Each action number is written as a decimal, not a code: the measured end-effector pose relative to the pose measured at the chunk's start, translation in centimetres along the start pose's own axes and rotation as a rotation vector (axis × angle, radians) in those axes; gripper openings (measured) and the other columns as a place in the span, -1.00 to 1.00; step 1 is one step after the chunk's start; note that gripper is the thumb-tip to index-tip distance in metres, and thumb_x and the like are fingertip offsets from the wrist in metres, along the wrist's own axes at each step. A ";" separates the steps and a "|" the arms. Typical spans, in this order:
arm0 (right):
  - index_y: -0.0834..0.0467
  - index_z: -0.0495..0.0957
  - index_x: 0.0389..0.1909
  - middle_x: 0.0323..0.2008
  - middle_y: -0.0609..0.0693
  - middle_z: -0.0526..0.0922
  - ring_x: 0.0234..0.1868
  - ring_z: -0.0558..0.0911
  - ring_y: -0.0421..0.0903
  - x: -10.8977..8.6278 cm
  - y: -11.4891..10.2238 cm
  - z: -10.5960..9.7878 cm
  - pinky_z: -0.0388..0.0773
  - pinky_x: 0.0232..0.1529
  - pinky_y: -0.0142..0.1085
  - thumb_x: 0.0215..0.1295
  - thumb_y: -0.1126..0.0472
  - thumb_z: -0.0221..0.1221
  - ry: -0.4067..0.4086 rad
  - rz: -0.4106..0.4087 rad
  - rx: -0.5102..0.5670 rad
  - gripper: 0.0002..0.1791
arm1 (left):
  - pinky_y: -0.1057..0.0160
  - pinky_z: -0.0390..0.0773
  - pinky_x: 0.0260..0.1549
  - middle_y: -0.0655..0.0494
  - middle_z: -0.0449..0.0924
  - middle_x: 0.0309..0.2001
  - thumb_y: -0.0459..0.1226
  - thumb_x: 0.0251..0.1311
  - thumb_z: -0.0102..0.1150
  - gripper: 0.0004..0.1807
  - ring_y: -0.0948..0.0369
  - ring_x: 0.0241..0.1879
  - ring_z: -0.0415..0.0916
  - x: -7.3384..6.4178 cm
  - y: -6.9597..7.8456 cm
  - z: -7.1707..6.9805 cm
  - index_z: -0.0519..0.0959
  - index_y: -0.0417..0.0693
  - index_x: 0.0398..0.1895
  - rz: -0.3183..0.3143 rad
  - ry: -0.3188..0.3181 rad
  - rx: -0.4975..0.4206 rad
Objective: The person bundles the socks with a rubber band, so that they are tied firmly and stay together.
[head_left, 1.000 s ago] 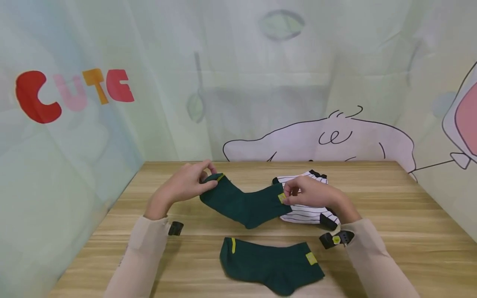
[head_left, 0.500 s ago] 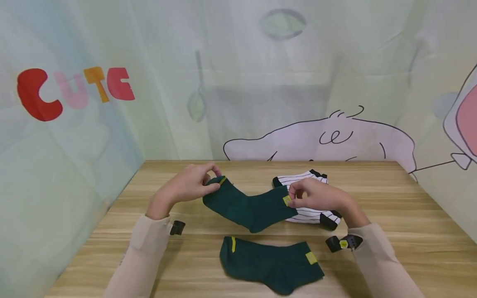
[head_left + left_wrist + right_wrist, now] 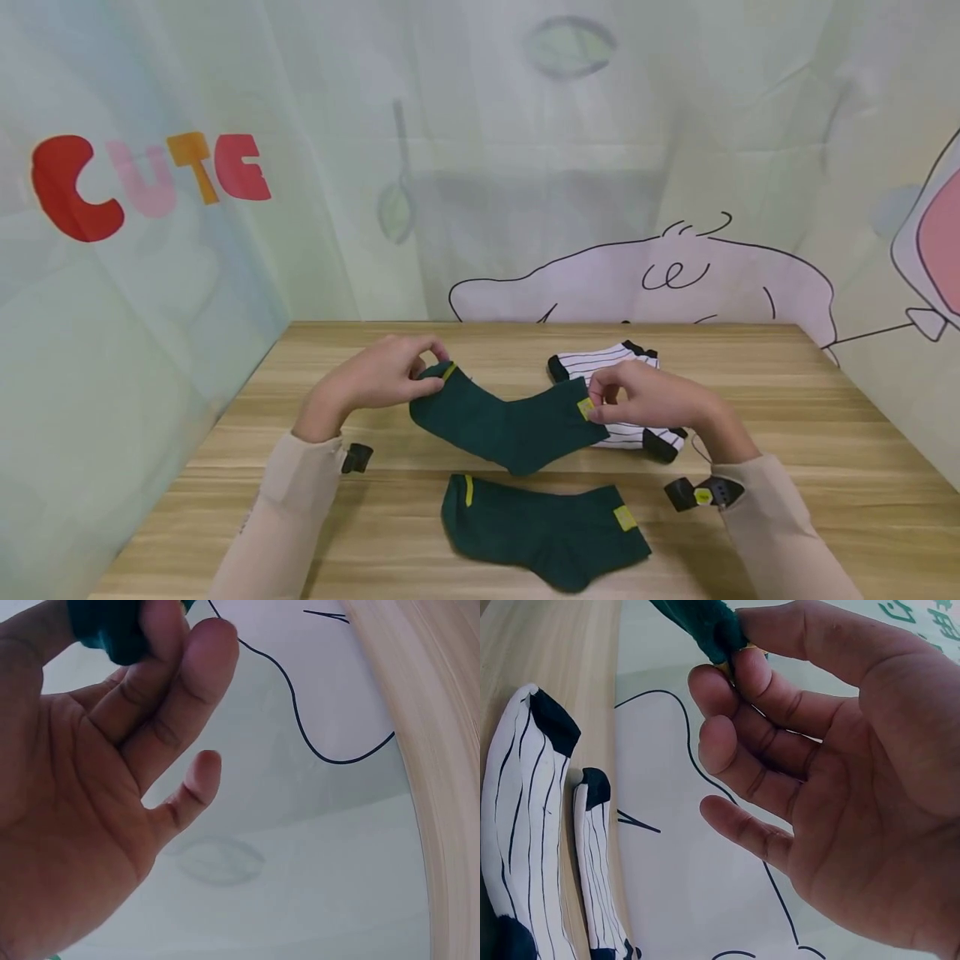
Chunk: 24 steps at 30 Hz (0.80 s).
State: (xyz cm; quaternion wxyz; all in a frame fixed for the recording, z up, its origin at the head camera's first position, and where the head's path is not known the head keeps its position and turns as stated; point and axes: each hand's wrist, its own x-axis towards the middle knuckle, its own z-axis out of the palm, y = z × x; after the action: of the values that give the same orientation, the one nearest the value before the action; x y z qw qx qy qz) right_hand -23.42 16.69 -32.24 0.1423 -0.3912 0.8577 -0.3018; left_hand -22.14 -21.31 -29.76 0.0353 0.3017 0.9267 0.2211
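Pinching a dark green sock (image 3: 510, 429) by the toe with the left hand (image 3: 375, 372) and by the cuff with the right hand (image 3: 652, 395), above the middle of a light, streaked wood-grain table (image 3: 397, 500). Nearer, with a matching sock (image 3: 547, 533) laid flat; toward the far right, with white striped socks (image 3: 596, 362) partly behind the right hand. Backed by a pale curtain (image 3: 337, 83) bearing a line-drawn figure (image 3: 645, 287); printed on the left with red, pink and orange CUTE lettering (image 3: 155, 200).

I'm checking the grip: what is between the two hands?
A green sock, its ends pinched by the left hand and right hand; the head view shows it.
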 end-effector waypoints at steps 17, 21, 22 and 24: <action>0.01 0.49 -0.39 -0.43 -0.15 0.54 -0.34 0.59 -0.15 -1.3 0.3 -0.4 0.51 -0.25 -0.26 0.36 0.19 0.25 -0.022 -0.017 0.006 -0.86 | 0.28 0.33 -0.52 0.27 0.30 -0.66 -0.18 0.38 0.19 -0.63 0.34 -0.65 0.24 -0.1 0.5 0.2 0.46 0.02 0.21 0.039 -0.092 -0.050; 0.02 0.49 -0.37 -0.42 -0.13 0.54 -0.32 0.59 -0.13 -1.6 0.5 -0.5 0.51 -0.24 -0.25 0.34 0.18 0.27 -0.020 -0.006 0.022 -0.85 | 0.29 0.34 -0.53 0.29 0.27 -0.67 -0.18 0.38 0.19 -0.60 0.35 -0.66 0.23 -0.1 0.4 0.2 0.43 0.11 0.24 0.075 -0.106 -0.074; 0.02 0.49 -0.37 -0.42 -0.13 0.54 -0.32 0.59 -0.13 -1.7 0.5 -0.5 0.51 -0.24 -0.25 0.34 0.18 0.28 -0.019 -0.006 0.025 -0.85 | 0.29 0.34 -0.53 0.30 0.26 -0.68 -0.19 0.38 0.19 -0.60 0.35 -0.67 0.23 -0.1 0.5 0.2 0.43 0.12 0.24 0.081 -0.109 -0.078; 0.03 0.49 -0.36 -0.42 -0.12 0.55 -0.31 0.60 -0.12 -1.9 0.5 -0.5 0.52 -0.23 -0.24 0.34 0.18 0.29 -0.019 -0.009 0.038 -0.85 | 0.29 0.34 -0.53 0.31 0.26 -0.67 -0.20 0.39 0.19 -0.61 0.35 -0.67 0.24 -0.2 0.6 0.2 0.42 0.14 0.24 0.088 -0.119 -0.087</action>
State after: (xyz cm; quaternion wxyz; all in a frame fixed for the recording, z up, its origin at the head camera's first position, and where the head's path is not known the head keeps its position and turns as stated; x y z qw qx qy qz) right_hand -22.73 18.64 -32.13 0.1568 -0.3951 0.8487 -0.3148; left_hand -21.64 -20.93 -29.68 0.0934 0.3530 0.8983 0.2443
